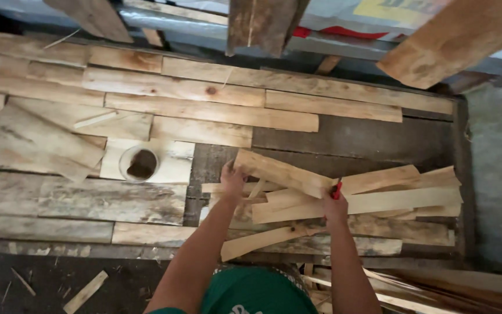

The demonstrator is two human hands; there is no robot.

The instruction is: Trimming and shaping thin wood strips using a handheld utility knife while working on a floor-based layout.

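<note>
- Hands at a heap of short wooden offcuts (355, 200), which lies on the right part of a rough plank platform (344, 136); both bare forearms reach up from the bottom edge of the view.
- Left hand (232, 181): fingers curled over the left end of a pale wooden slat (283, 171); grip closed on that end; how tightly, the view does not settle.
- Wooden slat: lies on top of the heap, tilted — left end higher in the frame, right end running down toward the right hand.
- Right hand (334, 208): closed around a red pencil-like marker (337, 189), of which only the upper end shows above the fingers; the hand rests on the offcuts just beside the right end of the slat; whether it touches the slat cannot be told.
- Offcuts: overlapping, mostly lengthwise left to right, fanned out toward the right edge of the platform; one longer strip (265, 239) slants below the heap, between the two forearms.
- Round clear container (140, 163) with dark contents: stands on a pale board to the left of the heap, well apart from the left hand.
- Long pale planks (210, 110): laid side by side across the far part of the platform; greyer, weathered boards (82, 200) on the near left.
- Green garment (257, 293): at the bottom centre, between the forearms; wood scraps (85, 292) on the dark floor at lower left.
</note>
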